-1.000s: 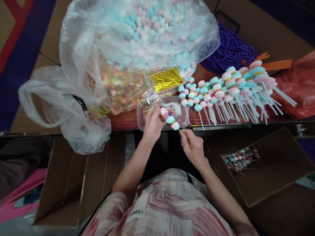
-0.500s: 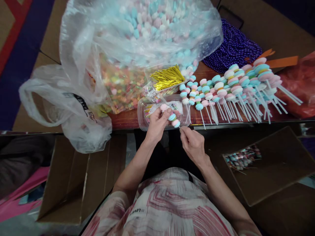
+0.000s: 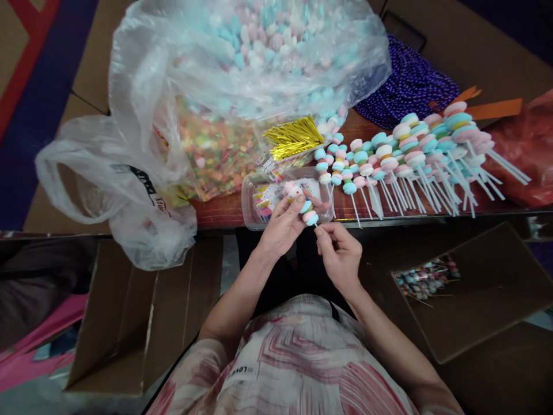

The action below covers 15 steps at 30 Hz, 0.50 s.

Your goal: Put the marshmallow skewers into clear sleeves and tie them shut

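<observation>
A marshmallow skewer (image 3: pixel 309 217), with pink, blue and green pieces threaded on a thin white stick, is held over the front edge of the table. My left hand (image 3: pixel 281 228) is closed around its upper part, thumb on top, and hides some of the pieces. At the lower end, my right hand (image 3: pixel 340 249) pinches the stick between thumb and fingertips. Just beyond my left hand stands a clear plastic tub (image 3: pixel 247 203) with printed slips inside. A small printed clear packet (image 3: pixel 268 167) shows behind the tub; whether it touches the skewer I cannot tell.
Gold twist ties (image 3: pixel 294 137) lie in a box behind the tub. Finished skewers (image 3: pixel 415 155) are piled at right, by purple cord (image 3: pixel 408 83). Large clear bags of marshmallows (image 3: pixel 276 40) and colourful candy (image 3: pixel 218 150) fill the back. An open cardboard box (image 3: pixel 484 294) sits below right.
My left hand has shifted slightly right and turned, its fingers showing more behind the skewer. The printed packet no longer reaches down to my left hand. My right hand stays at the stick.
</observation>
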### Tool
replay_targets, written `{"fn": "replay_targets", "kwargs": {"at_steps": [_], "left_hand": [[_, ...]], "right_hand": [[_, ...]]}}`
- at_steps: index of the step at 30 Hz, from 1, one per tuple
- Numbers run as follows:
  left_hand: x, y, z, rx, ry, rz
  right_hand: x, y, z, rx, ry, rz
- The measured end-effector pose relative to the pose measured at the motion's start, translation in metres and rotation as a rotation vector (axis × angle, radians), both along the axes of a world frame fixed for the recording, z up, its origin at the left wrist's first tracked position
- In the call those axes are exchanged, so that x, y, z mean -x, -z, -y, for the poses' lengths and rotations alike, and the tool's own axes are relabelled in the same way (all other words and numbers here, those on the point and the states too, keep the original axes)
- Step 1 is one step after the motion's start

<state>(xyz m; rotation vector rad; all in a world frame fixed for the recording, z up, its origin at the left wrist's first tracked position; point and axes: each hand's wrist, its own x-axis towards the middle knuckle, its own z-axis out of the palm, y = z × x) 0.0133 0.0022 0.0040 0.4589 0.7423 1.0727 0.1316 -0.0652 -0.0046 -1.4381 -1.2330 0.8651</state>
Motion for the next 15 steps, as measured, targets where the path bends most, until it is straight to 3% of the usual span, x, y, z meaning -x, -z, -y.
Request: {"fn": "replay_targets", "kwargs": {"at_steps": [3,9,15], "left_hand": [[-0.002,0.001,0.005,-0.039,-0.014,0.033],[0.004,-0.004,0.007,0.009,0.043,0.096],[-0.001,-0.004,0.010,0.078,0.018,0.131]], "right_hand": [[0.006,0.001,0.000,-0.079,0.010,0.079],[0.004,-0.002,-0.008,-0.009,-0.009,-0.111],[0.011,-0.001,-0.010,-0.218,-0.030,0.132]]}}
